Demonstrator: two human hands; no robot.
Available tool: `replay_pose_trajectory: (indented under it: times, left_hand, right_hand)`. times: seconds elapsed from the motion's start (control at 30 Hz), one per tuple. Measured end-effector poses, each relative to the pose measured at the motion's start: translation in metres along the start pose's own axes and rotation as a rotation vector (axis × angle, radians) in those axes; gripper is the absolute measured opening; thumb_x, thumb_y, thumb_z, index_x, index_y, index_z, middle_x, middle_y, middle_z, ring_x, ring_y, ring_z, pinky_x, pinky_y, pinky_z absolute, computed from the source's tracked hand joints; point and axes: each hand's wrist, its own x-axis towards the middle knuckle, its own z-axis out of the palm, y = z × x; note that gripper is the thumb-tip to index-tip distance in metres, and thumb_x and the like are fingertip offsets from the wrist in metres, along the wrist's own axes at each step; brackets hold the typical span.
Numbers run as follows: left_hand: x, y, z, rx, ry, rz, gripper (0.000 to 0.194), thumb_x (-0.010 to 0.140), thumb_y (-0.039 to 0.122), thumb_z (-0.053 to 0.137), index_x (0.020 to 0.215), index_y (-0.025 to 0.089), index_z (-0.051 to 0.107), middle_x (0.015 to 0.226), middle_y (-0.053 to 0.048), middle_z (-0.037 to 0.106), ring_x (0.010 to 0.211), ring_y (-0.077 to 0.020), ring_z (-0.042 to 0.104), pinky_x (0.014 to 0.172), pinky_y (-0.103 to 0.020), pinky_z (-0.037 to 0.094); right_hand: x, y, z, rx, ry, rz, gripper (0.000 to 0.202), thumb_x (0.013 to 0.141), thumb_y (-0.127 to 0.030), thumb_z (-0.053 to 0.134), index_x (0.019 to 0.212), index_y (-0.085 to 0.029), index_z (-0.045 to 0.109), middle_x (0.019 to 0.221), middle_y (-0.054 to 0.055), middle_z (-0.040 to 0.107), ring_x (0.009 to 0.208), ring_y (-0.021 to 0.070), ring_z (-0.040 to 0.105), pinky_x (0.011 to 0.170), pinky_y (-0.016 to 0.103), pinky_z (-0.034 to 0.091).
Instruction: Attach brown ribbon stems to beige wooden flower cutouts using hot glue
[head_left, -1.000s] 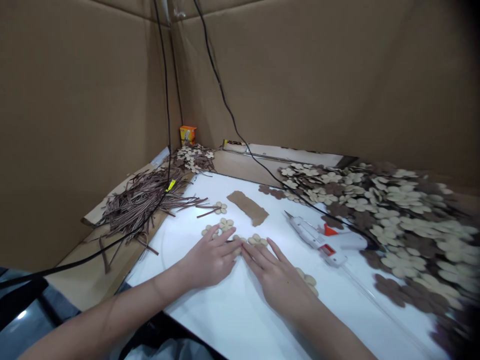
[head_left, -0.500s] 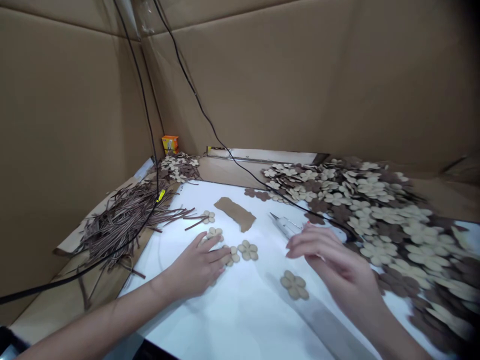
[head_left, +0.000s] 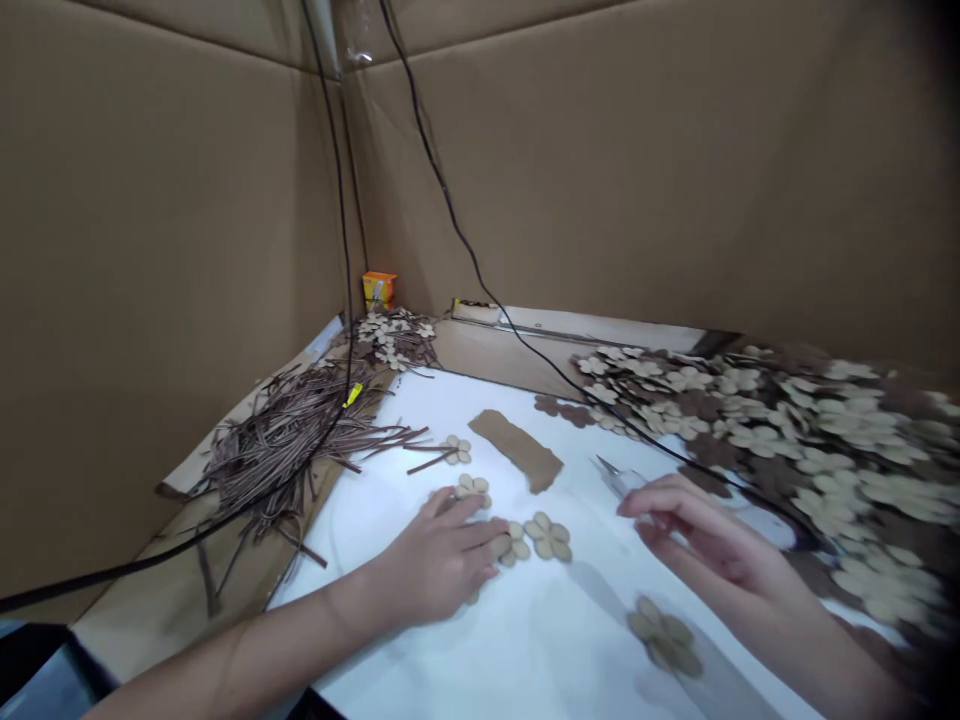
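Observation:
My left hand (head_left: 446,560) lies on the white board with its fingers spread, over beige flower cutouts that it partly covers. One beige flower (head_left: 472,490) shows beyond its fingertips, and another flower (head_left: 513,545) touches its fingers on the right. Beside that is a further beige flower (head_left: 549,537). My right hand (head_left: 705,540) hovers over a pair of pointed snips (head_left: 621,480), partly hiding them. Its fingers are loosely bent, the thumb a little apart, and nothing shows between them. A separate darker beige flower (head_left: 665,636) is just below this hand.
Brown cords (head_left: 277,440) are heaped at left. Beige and brown flowers (head_left: 825,430) are piled at right. A torn brown piece (head_left: 517,448) rests on the white board (head_left: 420,665). A black cable (head_left: 480,270) crosses overhead. An orange box (head_left: 379,290) stands in the corner of cardboard walls.
The view has swung left, so everything appears farther right and lower. My right hand has moved slightly away from me over the snips. My left hand stays on the flowers.

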Motion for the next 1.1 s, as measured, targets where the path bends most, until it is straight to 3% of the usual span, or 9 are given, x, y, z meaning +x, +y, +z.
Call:
replay_pose_trajectory:
  times: [0.13, 0.27, 0.43, 0.6, 0.73, 0.87, 0.97, 1.1]
  left_hand:
    - [0.002, -0.001, 0.000, -0.020, -0.038, -0.014, 0.036, 0.094, 0.029, 0.032, 0.126, 0.021, 0.046, 0.124, -0.002, 0.058, 0.121, -0.0208, 0.041, 0.100, -0.036, 0.026]
    - [0.001, 0.000, 0.004, 0.078, -0.015, 0.014, 0.035, 0.093, 0.029, 0.035, 0.123, 0.018, 0.049, 0.126, -0.003, 0.056, 0.122, -0.0235, 0.040, 0.101, -0.042, 0.023]
    - [-0.002, -0.002, 0.003, 0.059, -0.016, 0.049, 0.031, 0.092, 0.029, 0.036, 0.115, 0.022, 0.056, 0.131, 0.002, 0.053, 0.128, -0.0224, 0.031, 0.102, -0.041, 0.020]
    - [-0.002, -0.005, 0.002, -0.008, -0.022, 0.028, 0.037, 0.095, 0.032, 0.029, 0.123, 0.017, 0.048, 0.131, 0.001, 0.053, 0.126, -0.0199, 0.034, 0.101, -0.040, 0.022]
    - [-0.003, -0.005, 0.002, -0.068, -0.023, 0.018, 0.038, 0.095, 0.030, 0.028, 0.124, 0.015, 0.047, 0.130, -0.002, 0.054, 0.125, -0.0210, 0.036, 0.100, -0.040, 0.024]
    - [-0.005, -0.007, 0.001, -0.170, -0.017, -0.022, 0.037, 0.095, 0.029, 0.028, 0.125, 0.019, 0.046, 0.129, 0.000, 0.055, 0.126, -0.0202, 0.036, 0.100, -0.040, 0.026]
    - [-0.004, -0.007, 0.001, -0.274, -0.007, -0.068, 0.033, 0.094, 0.026, 0.032, 0.120, 0.024, 0.051, 0.126, 0.003, 0.058, 0.123, -0.0194, 0.039, 0.101, -0.039, 0.027]
    - [0.000, -0.006, 0.000, -0.384, 0.000, -0.133, 0.031, 0.092, 0.020, 0.035, 0.115, 0.025, 0.055, 0.120, 0.003, 0.061, 0.122, -0.0184, 0.040, 0.101, -0.036, 0.030]
  right_hand:
    - [0.045, -0.034, 0.023, -0.102, -0.275, -0.204, 0.022, 0.089, -0.016, 0.038, 0.095, -0.026, 0.057, 0.095, 0.004, 0.057, 0.089, 0.0162, 0.056, 0.074, 0.027, 0.047]
    - [0.108, -0.064, 0.074, -0.415, -0.486, -0.396, 0.027, 0.082, -0.006, 0.044, 0.097, -0.023, 0.060, 0.102, 0.004, 0.060, 0.098, 0.0170, 0.053, 0.088, 0.032, 0.041]
    - [0.175, -0.072, 0.150, -0.551, -0.533, -0.372, 0.019, 0.086, -0.027, 0.054, 0.100, -0.016, 0.061, 0.101, 0.007, 0.062, 0.100, 0.0216, 0.055, 0.089, 0.043, 0.042]
    - [0.191, -0.069, 0.186, -0.611, -0.607, -0.395, 0.028, 0.088, -0.035, 0.053, 0.107, -0.016, 0.057, 0.112, 0.007, 0.058, 0.100, 0.0207, 0.056, 0.086, 0.043, 0.046]
    - [0.188, -0.063, 0.190, -0.593, -0.607, -0.407, 0.028, 0.088, -0.034, 0.054, 0.108, -0.015, 0.057, 0.112, 0.007, 0.058, 0.100, 0.0210, 0.056, 0.086, 0.044, 0.046]
    - [0.189, -0.063, 0.181, -0.528, -0.546, -0.417, 0.022, 0.088, -0.032, 0.055, 0.100, -0.014, 0.060, 0.101, 0.005, 0.062, 0.095, 0.0199, 0.058, 0.086, 0.044, 0.044]
    - [0.190, -0.066, 0.161, -0.449, -0.474, -0.480, 0.014, 0.088, -0.024, 0.054, 0.096, -0.016, 0.063, 0.086, 0.003, 0.065, 0.091, 0.0184, 0.057, 0.092, 0.044, 0.038]
    - [0.177, -0.062, 0.116, -0.359, -0.398, -0.607, 0.023, 0.090, -0.022, 0.049, 0.109, -0.021, 0.062, 0.089, 0.005, 0.066, 0.091, 0.0171, 0.052, 0.085, 0.032, 0.040]
